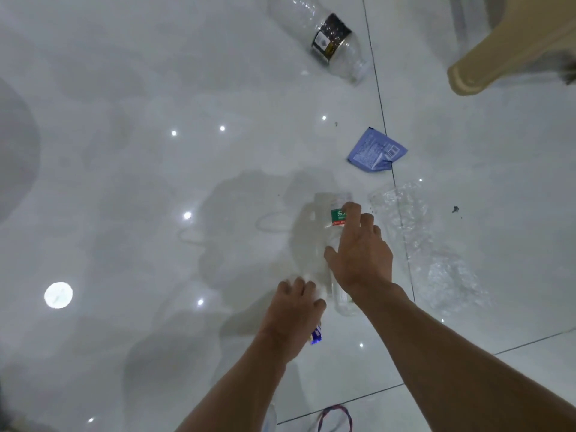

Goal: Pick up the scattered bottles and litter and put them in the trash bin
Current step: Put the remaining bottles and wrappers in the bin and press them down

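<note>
A clear plastic bottle with a green label lies on the white tile floor at centre. My right hand grips it, thumb on its left side and fingers over the label. Just below and left, my left hand is curled round litter: a crumpled white piece above the fingers and a blue wrapper sticking out under the palm. A larger clear bottle with a dark label lies at the top. A blue sachet rests above my right hand. No trash bin is in view.
A crumpled clear plastic bag lies right of the bottle. A beige plastic furniture leg stands at the top right. A purple cord loop lies at the bottom edge. Small dark specks dot the glossy floor.
</note>
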Motion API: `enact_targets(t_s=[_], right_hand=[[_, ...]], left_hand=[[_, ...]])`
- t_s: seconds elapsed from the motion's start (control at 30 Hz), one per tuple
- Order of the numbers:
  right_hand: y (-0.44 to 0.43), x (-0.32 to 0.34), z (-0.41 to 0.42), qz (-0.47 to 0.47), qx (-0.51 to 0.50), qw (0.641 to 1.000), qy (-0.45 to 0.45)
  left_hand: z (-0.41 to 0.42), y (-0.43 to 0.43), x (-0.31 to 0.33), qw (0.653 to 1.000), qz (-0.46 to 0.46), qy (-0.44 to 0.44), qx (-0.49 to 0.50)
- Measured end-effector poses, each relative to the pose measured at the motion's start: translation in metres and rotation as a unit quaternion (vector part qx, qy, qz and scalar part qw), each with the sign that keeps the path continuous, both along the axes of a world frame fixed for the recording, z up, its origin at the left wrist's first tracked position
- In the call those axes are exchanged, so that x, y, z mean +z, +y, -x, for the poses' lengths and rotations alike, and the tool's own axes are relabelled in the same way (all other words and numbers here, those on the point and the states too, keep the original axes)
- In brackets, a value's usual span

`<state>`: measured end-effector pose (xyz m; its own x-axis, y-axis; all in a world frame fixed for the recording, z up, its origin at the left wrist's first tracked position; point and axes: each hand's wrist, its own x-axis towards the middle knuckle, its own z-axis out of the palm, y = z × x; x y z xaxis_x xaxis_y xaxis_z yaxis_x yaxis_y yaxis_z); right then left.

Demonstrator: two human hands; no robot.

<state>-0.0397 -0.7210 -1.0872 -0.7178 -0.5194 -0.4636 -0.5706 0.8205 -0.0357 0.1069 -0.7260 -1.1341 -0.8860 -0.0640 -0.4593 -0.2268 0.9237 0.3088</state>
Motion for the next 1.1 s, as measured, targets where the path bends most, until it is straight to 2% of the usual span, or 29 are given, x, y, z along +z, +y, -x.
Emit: enact_targets(t_s=[0.13,0.3,0.37,0.43,0.6,0.7,0.8,0.87,0.93,1.0,1.1], right_hand=[[-0.005,0.008,-0.002,0.002,0.014,1.0,0.002],[-0.004,0.011,-0.003,-0.001,0.035,0.999,0.008],[-0.002,0.011,-0.004,-0.001,0.041,0.999,0.009],[0.003,0.011,-0.004,-0.005,0.05,0.999,0.011],[0.018,0.012,0.0,-0.012,0.037,0.999,-0.003],[0.022,0.016,-0.004,-0.011,0.015,1.0,-0.006],[0.015,0.023,-0.01,-0.007,0.0,1.0,-0.005],[0.007,0.029,-0.014,-0.004,-0.002,1.0,-0.001],[-0.001,0.037,-0.021,0.006,-0.007,1.0,-0.002],[-0.012,0.047,-0.03,0.018,-0.02,1.0,-0.005],[-0.034,0.07,-0.049,0.035,-0.034,0.999,-0.018]], left_hand=[[-0.006,0.004,0.001,1.0,-0.019,0.023,-0.004],[-0.014,0.021,-0.007,0.984,-0.059,0.123,-0.112],[-0.014,0.034,-0.011,0.985,-0.073,0.088,-0.129],[-0.01,0.047,-0.013,0.985,-0.039,0.069,-0.152],[-0.004,0.058,-0.014,0.993,-0.029,0.043,-0.107],[-0.006,0.039,-0.013,0.998,-0.048,0.039,0.017],[-0.01,0.006,-0.008,0.98,-0.082,0.05,0.175],[-0.012,-0.016,-0.002,0.948,-0.124,0.056,0.287],[-0.012,-0.038,0.008,0.902,-0.183,0.061,0.385],[-0.016,-0.06,0.024,0.863,-0.202,0.08,0.456],[-0.032,-0.094,0.058,0.851,-0.215,0.097,0.47]])
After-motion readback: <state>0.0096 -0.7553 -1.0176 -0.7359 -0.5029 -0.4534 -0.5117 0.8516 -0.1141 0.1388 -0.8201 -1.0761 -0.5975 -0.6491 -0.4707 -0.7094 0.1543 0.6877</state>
